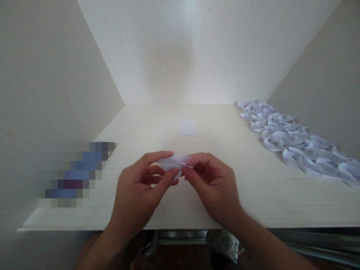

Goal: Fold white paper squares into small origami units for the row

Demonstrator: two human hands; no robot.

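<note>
A small piece of folded white paper (pixel 172 162) is held above the table between both hands. My left hand (pixel 143 183) pinches its left part, with the thumb on the near side and the index finger along the top. At the right end my right hand (pixel 212 180) grips it between thumb and fingers, the thumb tips close together. Some of the folds are hidden by the fingers. Beyond the hands, a flat white sheet of paper (pixel 187 127) lies on the table.
Many folded white paper pieces (pixel 284 135) lie in a long pile along the right wall. On the left is a blurred-out bluish object (pixel 81 168). Walls enclose the pale table (pixel 135 127) at the back and both sides.
</note>
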